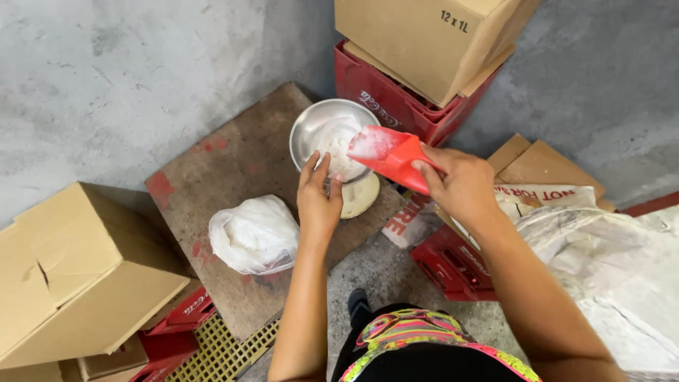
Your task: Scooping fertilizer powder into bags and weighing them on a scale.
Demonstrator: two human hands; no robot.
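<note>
Red scoop [389, 155] tilted over steel bowl [311, 124] holding white powder [338, 141]
</note>
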